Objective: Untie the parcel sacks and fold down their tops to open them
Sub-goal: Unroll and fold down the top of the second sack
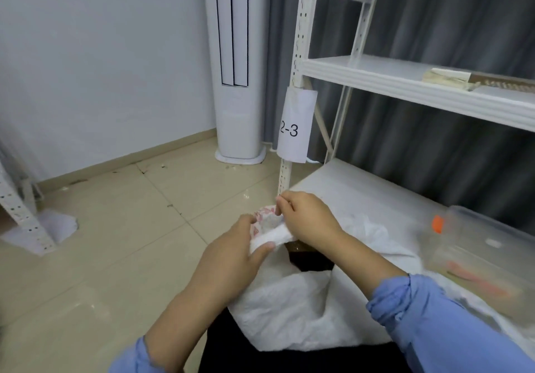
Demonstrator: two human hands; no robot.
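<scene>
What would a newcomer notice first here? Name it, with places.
Both hands work at centre: the left hand grips the bunched top of a white sack, and the right hand pinches it from above. Behind them, a paper label reading 2-3 hangs on the rack post, with a tall air conditioner to its left.

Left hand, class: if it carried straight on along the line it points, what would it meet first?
The left hand points up and right, into the bunched sack top it grips; just beyond lies the right hand. Depth is hard to judge in one view.
</scene>
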